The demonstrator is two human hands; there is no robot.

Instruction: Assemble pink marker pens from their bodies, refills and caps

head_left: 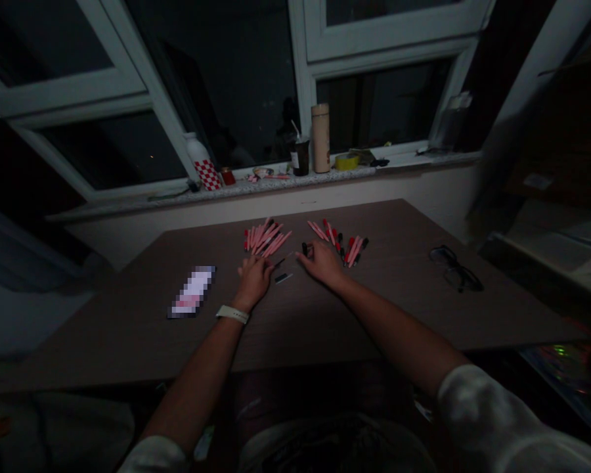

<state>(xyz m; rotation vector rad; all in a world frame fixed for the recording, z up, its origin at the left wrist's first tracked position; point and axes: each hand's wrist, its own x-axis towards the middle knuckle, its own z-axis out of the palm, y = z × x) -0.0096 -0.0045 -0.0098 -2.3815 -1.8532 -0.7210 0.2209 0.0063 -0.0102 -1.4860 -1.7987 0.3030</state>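
Note:
My left hand (255, 277), with a pale band on its wrist, is closed on a thin dark pen-like piece (280, 261) whose tip points right. In the fingers of my right hand (321, 263) is a small black cap-like piece (304, 249); its exact kind is too dark to tell. On the table between the hands lies a short dark piece with a clear end (283, 278). Beyond my left hand is a heap of pink pens (266, 238), some with red or black ends. More pink pens (355, 249), with red and black pieces, lie beyond my right hand.
A phone (193, 292) lies on the brown table (305, 322) at left, and black-framed glasses (456, 268) at right. A checkered bottle (204, 164), a dark cup (300, 156), a beige flask (320, 139) and yellow tape (346, 161) stand along the windowsill.

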